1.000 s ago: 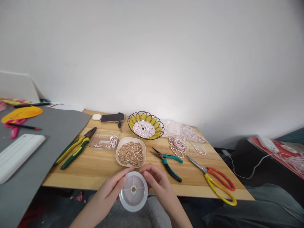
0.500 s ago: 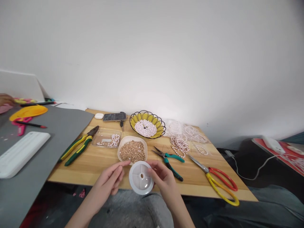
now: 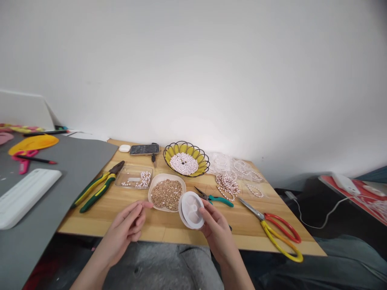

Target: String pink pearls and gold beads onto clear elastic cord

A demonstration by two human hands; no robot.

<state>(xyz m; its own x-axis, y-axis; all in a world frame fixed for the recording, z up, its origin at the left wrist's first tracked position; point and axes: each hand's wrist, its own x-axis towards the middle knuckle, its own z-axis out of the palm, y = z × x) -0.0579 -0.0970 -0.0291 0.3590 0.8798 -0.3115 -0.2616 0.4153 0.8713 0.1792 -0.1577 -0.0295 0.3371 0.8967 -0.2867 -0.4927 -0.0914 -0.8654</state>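
Note:
My right hand (image 3: 215,222) grips a white plastic spool (image 3: 192,210) by its edge, tilted so that its round face and part of the second rim show. Any thread on it is too fine to make out. To its left, my left hand (image 3: 126,223) is closed in a pinch, thumb against forefinger; whatever lies between the fingertips cannot be seen. Just beyond both hands sits a cream dish (image 3: 150,192) of small gold beads (image 3: 167,194). Teal-handled needle-nose pliers (image 3: 216,199) lie behind my right hand, partly covered by it.
A black wire basket (image 3: 205,158) holds pinkish-white beads; a clear tray (image 3: 122,181) has more. Yellow-green pliers (image 3: 98,189) lie left, scissors (image 3: 267,225) right, near bead strands (image 3: 227,185). A phone (image 3: 144,150) lies at the back, a white power strip (image 3: 30,195) on the grey mat.
My left hand has drawn away leftwards and down from the spool. The right hand has moved the spool slightly right and up and turned it more edge-on.

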